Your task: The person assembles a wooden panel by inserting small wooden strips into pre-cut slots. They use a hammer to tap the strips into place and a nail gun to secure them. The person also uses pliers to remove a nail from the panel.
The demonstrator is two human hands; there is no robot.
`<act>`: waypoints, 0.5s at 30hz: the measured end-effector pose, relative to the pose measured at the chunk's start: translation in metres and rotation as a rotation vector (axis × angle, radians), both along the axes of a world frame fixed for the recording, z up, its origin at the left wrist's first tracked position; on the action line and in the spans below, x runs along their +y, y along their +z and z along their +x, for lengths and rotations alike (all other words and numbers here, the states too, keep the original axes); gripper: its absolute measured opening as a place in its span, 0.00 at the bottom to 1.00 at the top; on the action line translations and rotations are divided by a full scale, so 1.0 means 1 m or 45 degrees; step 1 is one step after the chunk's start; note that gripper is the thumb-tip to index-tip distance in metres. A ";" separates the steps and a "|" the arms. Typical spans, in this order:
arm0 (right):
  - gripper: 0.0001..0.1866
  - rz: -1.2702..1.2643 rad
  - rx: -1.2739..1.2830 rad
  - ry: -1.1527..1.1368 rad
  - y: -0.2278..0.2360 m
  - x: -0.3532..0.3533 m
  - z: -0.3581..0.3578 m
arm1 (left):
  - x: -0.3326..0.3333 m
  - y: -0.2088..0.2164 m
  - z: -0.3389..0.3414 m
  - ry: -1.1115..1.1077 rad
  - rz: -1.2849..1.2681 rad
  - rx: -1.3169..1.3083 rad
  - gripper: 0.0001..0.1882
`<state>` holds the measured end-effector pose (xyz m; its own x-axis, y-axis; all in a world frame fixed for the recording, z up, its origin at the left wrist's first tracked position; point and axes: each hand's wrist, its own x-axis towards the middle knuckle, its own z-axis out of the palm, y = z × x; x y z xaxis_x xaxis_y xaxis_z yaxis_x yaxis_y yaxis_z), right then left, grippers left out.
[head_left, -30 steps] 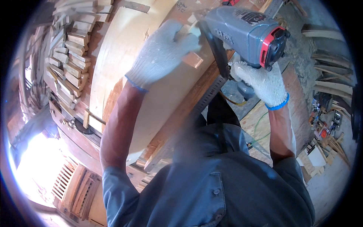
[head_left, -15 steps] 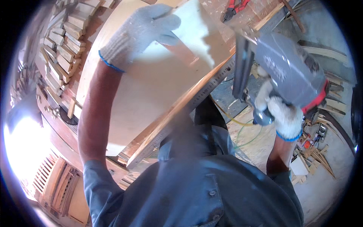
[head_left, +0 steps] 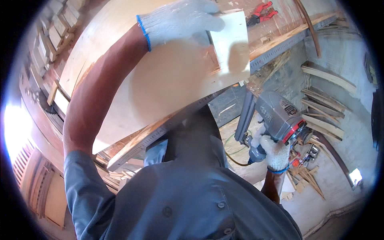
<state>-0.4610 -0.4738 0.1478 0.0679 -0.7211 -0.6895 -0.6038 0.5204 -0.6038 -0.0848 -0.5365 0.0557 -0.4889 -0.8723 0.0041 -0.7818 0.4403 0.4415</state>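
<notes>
My left hand (head_left: 182, 22), in a white knit glove with a blue cuff, lies with fingers stretched over the far part of a pale thin wooden board (head_left: 116, 120). A notch in the board shows by its fingertips, next to a brightly lit corner. My right hand (head_left: 274, 150), gloved alike, is wrapped round the handle of a grey and red nail gun (head_left: 280, 114). The gun hangs right of the board's near edge, its nose close below the corner and its slanted magazine toward me. A yellow air hose (head_left: 236, 162) runs from the handle's base.
The board overlaps a wooden rail with a metal ruler (head_left: 276, 54) along the bench edge. Red-handled pliers (head_left: 262, 15) lie beyond it. Wood blocks (head_left: 58, 26) and a toothed saw blade (head_left: 50, 112) are at left. Wood strips (head_left: 324, 106) and offcuts (head_left: 306, 176) are at right.
The nail gun has moved down and left in the picture. My left hand has shifted right and up, and the board's corner now covers part of the ruler. The whole view has shifted too.
</notes>
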 end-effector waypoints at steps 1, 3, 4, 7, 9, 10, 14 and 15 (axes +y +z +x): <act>0.17 0.037 0.041 0.045 0.001 0.000 0.000 | -0.002 -0.006 0.006 -0.065 -0.183 -0.180 0.16; 0.25 0.046 0.061 0.087 -0.004 0.001 0.001 | 0.005 -0.015 0.010 -0.050 -0.173 0.166 0.16; 0.25 0.014 0.038 0.070 -0.009 0.004 -0.001 | 0.008 -0.009 0.008 -0.063 -0.107 0.393 0.16; 0.25 -0.021 0.020 0.053 -0.017 0.006 -0.003 | 0.021 0.000 0.005 0.079 0.318 1.041 0.15; 0.25 -0.053 0.035 0.070 -0.016 0.007 0.002 | 0.016 -0.037 -0.005 0.412 0.394 1.015 0.13; 0.25 -0.048 0.035 0.077 -0.013 0.005 0.008 | 0.008 -0.044 -0.003 0.315 0.339 0.945 0.13; 0.25 -0.123 0.062 0.198 -0.015 0.002 0.002 | -0.010 -0.059 -0.004 0.180 0.391 0.975 0.13; 0.25 -0.131 0.059 0.165 -0.013 0.003 0.005 | -0.012 -0.060 -0.007 0.202 0.472 1.057 0.14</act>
